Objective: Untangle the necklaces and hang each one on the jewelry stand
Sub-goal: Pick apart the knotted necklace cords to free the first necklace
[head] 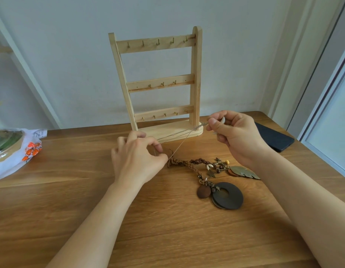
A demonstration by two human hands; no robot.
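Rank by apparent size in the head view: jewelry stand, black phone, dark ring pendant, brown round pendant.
1. Jewelry stand, largest.
2. Black phone and dark ring pendant: alike; the phone sits farther away and partly behind the right hand, so unranked.
3. Brown round pendant, smallest.

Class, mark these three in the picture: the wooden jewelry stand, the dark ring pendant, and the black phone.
jewelry stand (140, 85): head view, on its middle crossbar.
dark ring pendant (236, 198): head view, on the ring's right side.
black phone (272, 138): head view, middle of its face.
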